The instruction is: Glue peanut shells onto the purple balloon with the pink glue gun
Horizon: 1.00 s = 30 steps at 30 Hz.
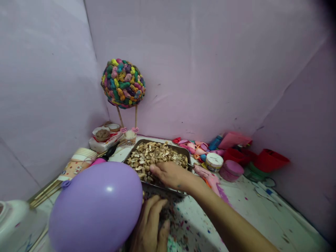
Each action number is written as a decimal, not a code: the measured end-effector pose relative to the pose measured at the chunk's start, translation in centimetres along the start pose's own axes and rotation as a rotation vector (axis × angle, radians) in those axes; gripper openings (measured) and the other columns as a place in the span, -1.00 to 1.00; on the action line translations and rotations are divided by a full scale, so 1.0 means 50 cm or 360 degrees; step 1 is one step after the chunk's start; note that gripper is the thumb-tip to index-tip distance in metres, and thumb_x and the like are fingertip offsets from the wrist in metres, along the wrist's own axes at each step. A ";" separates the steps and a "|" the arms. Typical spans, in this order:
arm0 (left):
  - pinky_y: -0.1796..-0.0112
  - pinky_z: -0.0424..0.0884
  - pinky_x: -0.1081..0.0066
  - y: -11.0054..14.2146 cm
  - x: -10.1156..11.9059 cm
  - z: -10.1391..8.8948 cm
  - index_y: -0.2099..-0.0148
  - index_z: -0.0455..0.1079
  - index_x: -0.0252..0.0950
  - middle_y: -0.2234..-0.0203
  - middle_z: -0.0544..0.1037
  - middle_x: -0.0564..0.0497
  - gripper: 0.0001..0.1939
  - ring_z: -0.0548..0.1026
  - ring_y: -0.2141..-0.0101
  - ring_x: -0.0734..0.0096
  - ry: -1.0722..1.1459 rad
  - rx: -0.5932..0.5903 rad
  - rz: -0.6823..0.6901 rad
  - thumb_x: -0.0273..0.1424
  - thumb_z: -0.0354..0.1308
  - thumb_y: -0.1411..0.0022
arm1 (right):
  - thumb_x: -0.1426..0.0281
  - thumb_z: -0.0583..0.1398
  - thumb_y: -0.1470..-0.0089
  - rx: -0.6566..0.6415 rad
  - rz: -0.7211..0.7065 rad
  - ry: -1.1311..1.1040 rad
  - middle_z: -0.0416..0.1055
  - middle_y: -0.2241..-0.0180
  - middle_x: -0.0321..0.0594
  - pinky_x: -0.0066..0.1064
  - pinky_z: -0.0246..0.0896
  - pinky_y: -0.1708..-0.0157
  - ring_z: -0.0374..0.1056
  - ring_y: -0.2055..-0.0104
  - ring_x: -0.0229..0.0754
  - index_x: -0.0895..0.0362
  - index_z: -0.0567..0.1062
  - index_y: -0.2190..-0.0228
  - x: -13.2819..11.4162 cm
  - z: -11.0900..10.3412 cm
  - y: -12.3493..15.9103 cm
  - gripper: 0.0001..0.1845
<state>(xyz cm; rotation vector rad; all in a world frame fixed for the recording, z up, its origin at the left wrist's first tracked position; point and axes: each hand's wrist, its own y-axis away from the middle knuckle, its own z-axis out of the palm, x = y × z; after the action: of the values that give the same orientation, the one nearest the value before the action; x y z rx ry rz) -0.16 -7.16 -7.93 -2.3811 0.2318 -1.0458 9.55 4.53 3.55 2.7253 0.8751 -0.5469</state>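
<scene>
My right hand (170,175) reaches into a metal tray (143,141) of peanut shells (157,154). Its fingers curl down among the shells, and what they close on is hidden. Below the tray, my left hand (151,224) lies beside a purple balloon (97,206), with fingers stretched and slightly apart. The balloon lies on its side, its knot at the left. I cannot tell whether the left hand touches it. A few bits like shells show between the balloon and the left fingers.
Behind the tray stands a ball of coloured peanut shells (123,84) on sticks. Stacked paper cups (78,162) and a white jar (19,220) are on the left. At right are a pink glue gun (207,175), a lidded tub (214,161), loose balloons (193,147) and red cups (270,161).
</scene>
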 end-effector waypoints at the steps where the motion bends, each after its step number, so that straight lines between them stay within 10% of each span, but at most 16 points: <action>1: 0.08 0.30 0.23 -0.001 0.002 -0.002 0.06 0.31 -0.29 0.09 0.40 -0.16 -0.68 0.35 0.06 0.22 0.0011 -0.0003 -0.0006 -0.37 -0.12 -0.18 | 0.15 -0.22 -0.17 0.0070 -0.0007 -0.0016 0.49 0.39 -0.01 -0.43 0.13 0.40 0.37 0.38 -0.14 0.24 0.48 0.36 0.002 -0.006 -0.008 -0.40; 14: 0.05 0.27 0.16 -0.003 0.011 -0.006 0.04 0.29 -0.28 0.06 0.37 -0.15 -0.66 0.31 0.03 0.22 -0.0002 -0.0008 -0.0089 -0.36 -0.17 -0.20 | 0.44 0.03 -0.07 0.0782 -0.0136 -0.0286 0.46 0.23 -0.12 -0.39 0.13 0.19 0.32 0.20 -0.18 0.21 0.46 0.25 0.009 -0.072 0.031 -0.75; 23: 0.08 0.31 0.18 -0.004 0.006 -0.011 0.02 0.25 -0.30 0.05 0.36 -0.16 -0.67 0.31 0.03 0.22 -0.0024 -0.0020 -0.0024 -0.40 -0.14 -0.19 | 0.51 0.05 -0.01 0.0756 -0.0011 -0.0224 0.49 0.25 -0.12 -0.41 0.17 0.25 0.36 0.25 -0.17 0.20 0.50 0.24 0.011 -0.061 0.036 -0.71; 30: 0.09 0.33 0.20 -0.009 0.005 -0.022 0.01 0.24 -0.31 0.06 0.37 -0.17 -0.67 0.33 0.04 0.23 -0.0081 -0.0082 0.0066 -0.42 -0.12 -0.18 | 0.58 0.04 0.05 0.0306 0.0181 -0.0053 0.51 0.36 -0.15 -0.49 0.11 0.38 0.35 0.35 -0.21 0.17 0.53 0.29 0.005 -0.065 0.076 -0.68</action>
<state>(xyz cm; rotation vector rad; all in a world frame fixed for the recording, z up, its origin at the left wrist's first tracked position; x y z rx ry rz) -0.81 -7.31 -6.94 -2.4349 0.2917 -0.9701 12.91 2.67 6.75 2.9060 0.6862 -0.6832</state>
